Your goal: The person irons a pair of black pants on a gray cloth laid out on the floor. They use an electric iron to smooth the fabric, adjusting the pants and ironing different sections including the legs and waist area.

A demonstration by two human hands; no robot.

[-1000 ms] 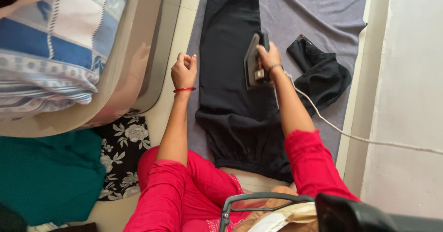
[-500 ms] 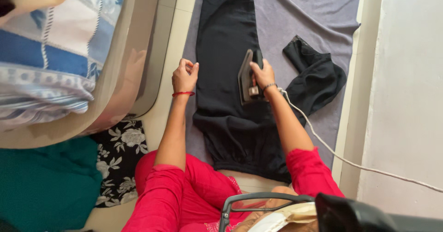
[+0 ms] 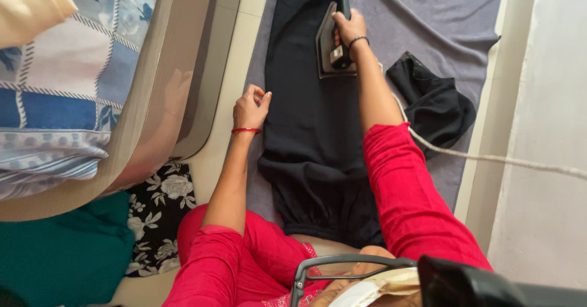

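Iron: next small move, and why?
Probably draw the iron back down the black garment toward the waist. The right hand grips it far up the leg, arm stretched, while the left hand pins the garment's edge on the grey cloth.

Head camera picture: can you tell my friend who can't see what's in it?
A person's right hand pushes an iron along a black garment spread on a grey cloth. The left hand rests at the garment's edge; a white cord trails off right.
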